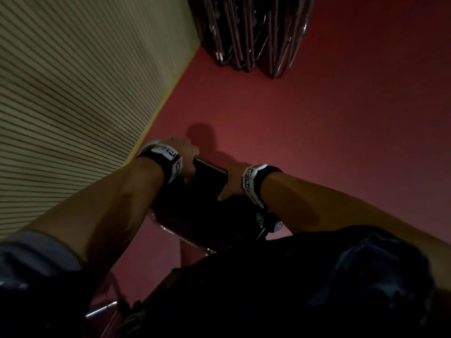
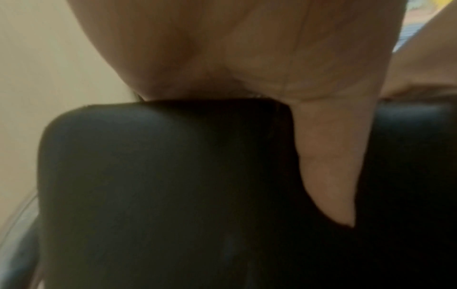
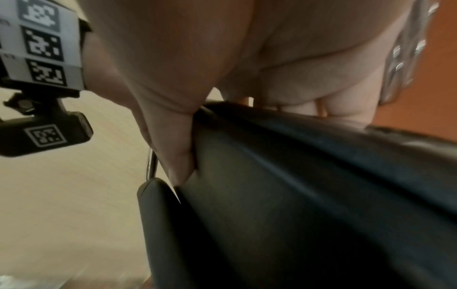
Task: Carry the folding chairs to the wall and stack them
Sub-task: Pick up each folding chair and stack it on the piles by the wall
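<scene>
I hold a folded black padded chair by the top edge of its backrest, close in front of my body. My left hand grips the left end of that edge; in the left wrist view the thumb lies down the front of the black pad. My right hand grips the right end, and the right wrist view shows its thumb pressed on the black pad with the fingers curled over the top. Several folded chairs with chrome frames lean stacked at the wall ahead.
A ribbed beige wall runs along my left side, meeting the red carpet. Open carpet lies between me and the stacked chairs. Chrome tubing of the held chair shows near my legs at the bottom.
</scene>
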A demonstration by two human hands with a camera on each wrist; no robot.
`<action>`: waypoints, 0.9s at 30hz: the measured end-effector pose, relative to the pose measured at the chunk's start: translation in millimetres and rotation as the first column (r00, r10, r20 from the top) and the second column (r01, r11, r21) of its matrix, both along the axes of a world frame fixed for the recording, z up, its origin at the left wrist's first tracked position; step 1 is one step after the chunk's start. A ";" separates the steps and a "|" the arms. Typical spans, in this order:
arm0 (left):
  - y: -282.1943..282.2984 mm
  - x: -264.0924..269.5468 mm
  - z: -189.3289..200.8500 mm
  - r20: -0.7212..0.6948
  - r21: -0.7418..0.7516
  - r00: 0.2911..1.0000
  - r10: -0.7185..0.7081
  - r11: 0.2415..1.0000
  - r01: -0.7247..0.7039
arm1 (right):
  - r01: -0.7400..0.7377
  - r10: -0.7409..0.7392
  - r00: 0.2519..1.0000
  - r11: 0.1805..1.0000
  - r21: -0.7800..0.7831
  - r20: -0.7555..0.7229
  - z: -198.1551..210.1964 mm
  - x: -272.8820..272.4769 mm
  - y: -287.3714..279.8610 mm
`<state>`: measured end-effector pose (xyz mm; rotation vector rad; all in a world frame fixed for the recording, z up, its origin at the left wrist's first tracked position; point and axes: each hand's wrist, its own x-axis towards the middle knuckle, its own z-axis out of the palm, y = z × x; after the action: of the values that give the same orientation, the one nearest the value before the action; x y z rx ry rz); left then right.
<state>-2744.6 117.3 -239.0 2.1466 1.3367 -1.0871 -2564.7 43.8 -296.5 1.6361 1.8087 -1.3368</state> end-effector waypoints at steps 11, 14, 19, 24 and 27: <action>188.0 254.5 30.3 0.280 0.278 0.951 -0.132 0.959 0.051 | 0.295 -0.339 0.886 0.938 0.179 0.316 75.8 259.6 169.8; 221.4 308.5 16.5 0.332 0.336 0.929 -0.161 0.941 0.043 | 0.364 -0.445 0.822 0.891 0.272 0.356 76.7 311.9 194.5; 270.1 371.5 -5.0 0.414 0.397 0.886 -0.208 0.917 0.030 | 0.400 -0.532 0.755 0.837 0.374 0.383 71.1 375.8 242.2; 349.0 379.5 -14.7 0.444 0.349 0.870 -0.214 0.936 0.052 | 0.356 -0.513 0.740 0.848 0.392 0.435 66.4 385.5 314.7; 390.5 376.4 -17.7 0.408 0.280 0.897 -0.170 0.958 0.054 | 0.344 -0.485 0.761 0.864 0.367 0.430 64.5 383.2 356.8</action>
<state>-2368.2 507.8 -256.7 2.4937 1.2062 -0.4392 -2181.5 400.5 -232.0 2.3791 1.3810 -0.6902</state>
